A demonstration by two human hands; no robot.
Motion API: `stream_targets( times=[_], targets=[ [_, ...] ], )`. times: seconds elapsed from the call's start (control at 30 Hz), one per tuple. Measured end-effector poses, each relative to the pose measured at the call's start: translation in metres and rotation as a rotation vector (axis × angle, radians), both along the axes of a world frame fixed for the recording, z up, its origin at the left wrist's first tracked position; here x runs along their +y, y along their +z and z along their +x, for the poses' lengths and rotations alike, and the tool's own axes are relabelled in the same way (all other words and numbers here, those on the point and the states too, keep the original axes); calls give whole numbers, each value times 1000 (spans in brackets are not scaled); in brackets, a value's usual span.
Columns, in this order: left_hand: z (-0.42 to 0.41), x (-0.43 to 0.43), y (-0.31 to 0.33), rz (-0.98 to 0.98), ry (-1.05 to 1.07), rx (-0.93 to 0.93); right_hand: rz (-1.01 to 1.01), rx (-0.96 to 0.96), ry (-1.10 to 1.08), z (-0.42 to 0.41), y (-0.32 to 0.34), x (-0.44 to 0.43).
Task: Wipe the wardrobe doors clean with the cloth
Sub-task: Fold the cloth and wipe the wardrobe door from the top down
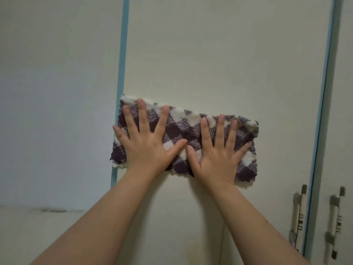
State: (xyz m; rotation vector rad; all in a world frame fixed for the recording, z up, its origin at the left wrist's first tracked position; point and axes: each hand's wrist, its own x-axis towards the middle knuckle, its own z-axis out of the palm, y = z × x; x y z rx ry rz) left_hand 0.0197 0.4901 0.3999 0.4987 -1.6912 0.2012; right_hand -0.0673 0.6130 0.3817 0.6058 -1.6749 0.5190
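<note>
A purple-and-white checked cloth (183,129) lies spread flat against a cream wardrobe door (219,60), its left end at the door's blue left edge. My left hand (147,144) presses on the cloth's left half with fingers straight and spread. My right hand (217,152) presses on the right half the same way. The two thumbs nearly touch in the middle of the cloth.
A second cream door (343,111) stands to the right past a blue strip (322,104). Two metal handles (299,217) (336,220) sit low on either side of that strip. A pale wall (57,121) lies left of the wardrobe.
</note>
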Motion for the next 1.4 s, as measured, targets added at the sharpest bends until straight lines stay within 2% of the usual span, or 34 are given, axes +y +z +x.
stream_targets(
  times=[0.3, 0.67, 0.83, 1.0, 1.2, 1.4],
  targets=[
    [-2, 7, -75, -57, 41, -100, 41, -52, -14, -4, -84, 10],
    [0, 22, -171, 56, 11, -222, 197, -160, 7, 2, -175, 33],
    [5, 34, -165, 176, -23, -278, 174, -296, 55, 14, -168, 32],
    [-8, 58, -121, 348, -72, -231, 37, -369, 91, 8, -112, 34],
    [-38, 84, -77, 298, -85, -130, 90, -247, -54, -29, -70, 63],
    [-57, 97, -106, 158, -42, -136, 18, -224, -2, -45, -103, 80]
  ],
)
